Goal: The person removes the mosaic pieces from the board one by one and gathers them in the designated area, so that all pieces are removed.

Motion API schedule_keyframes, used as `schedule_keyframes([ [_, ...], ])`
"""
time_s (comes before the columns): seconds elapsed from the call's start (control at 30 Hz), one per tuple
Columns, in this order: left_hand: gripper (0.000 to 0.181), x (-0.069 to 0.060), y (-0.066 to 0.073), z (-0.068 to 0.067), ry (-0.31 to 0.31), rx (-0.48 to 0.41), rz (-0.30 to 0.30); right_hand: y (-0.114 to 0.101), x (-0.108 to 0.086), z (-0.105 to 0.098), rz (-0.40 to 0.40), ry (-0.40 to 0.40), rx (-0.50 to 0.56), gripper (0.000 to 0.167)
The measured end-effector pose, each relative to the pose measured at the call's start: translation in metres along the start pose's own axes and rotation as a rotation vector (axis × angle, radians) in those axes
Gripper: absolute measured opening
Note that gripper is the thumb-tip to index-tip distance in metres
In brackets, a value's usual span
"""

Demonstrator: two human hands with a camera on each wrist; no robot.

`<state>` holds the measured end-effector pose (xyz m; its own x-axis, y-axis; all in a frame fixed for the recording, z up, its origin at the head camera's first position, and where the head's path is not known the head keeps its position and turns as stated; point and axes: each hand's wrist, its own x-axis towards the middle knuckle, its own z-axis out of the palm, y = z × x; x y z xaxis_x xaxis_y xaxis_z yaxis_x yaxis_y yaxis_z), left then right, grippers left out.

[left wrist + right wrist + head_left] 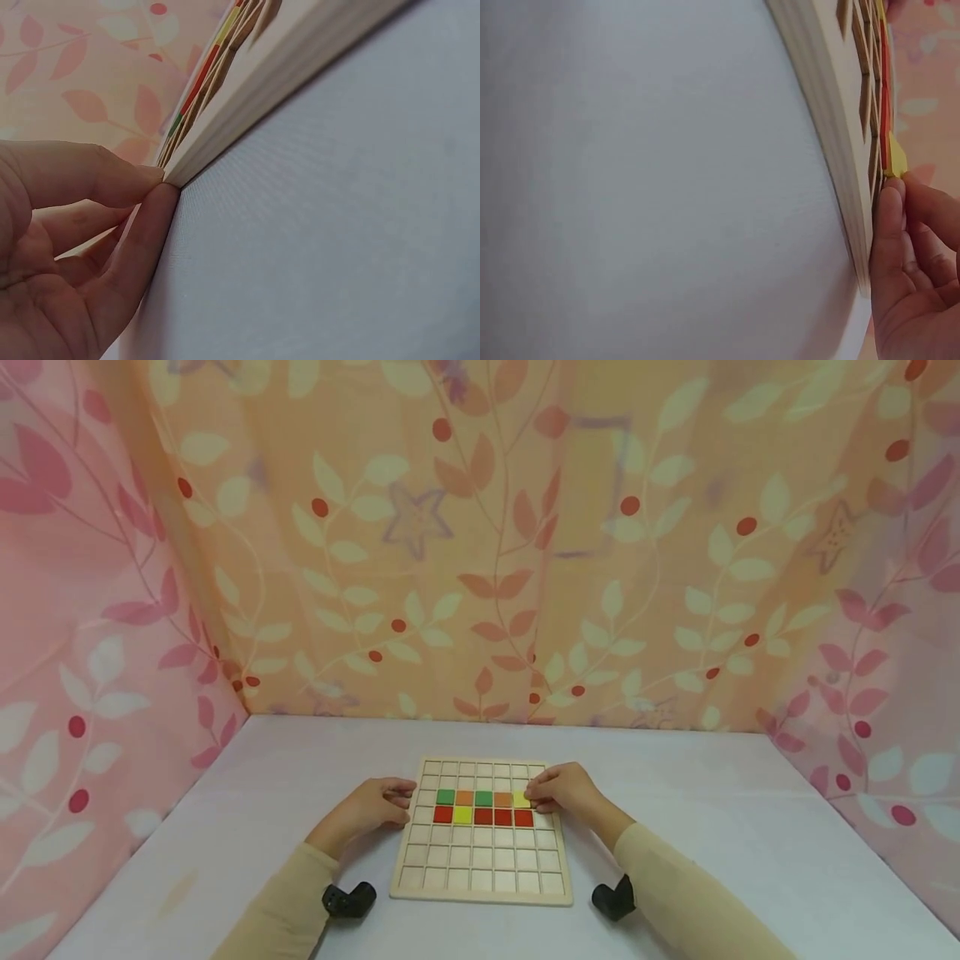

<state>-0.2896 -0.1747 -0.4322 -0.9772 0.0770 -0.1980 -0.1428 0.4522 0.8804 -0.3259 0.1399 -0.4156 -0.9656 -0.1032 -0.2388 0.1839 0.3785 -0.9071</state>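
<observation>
A square wooden grid board lies flat on the table, its cells outlined by thin strips. Two rows of coloured square tiles sit in it. The farther row runs green, orange, green, orange; the nearer has red tiles and one yellow tile. At the right end of the farther row, my right hand pinches a yellow tile between thumb and finger. That tile stands tilted in the right wrist view. My left hand holds the board's left edge, thumb and fingertip meeting there.
The board rests on a white-covered table. Patterned cloth with leaves and red dots hangs behind and on both sides. Black devices sit by both wrists, next to beige sleeves.
</observation>
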Motion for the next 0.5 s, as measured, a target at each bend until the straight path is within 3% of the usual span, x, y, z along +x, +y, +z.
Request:
schedule_keyframes([
  [0.5, 0.058, -0.0043, 0.0019, -0.0014, 0.000, 0.004, 0.005, -0.0009, 0.0005, -0.0052, 0.005, -0.006, -0.001, 0.014],
])
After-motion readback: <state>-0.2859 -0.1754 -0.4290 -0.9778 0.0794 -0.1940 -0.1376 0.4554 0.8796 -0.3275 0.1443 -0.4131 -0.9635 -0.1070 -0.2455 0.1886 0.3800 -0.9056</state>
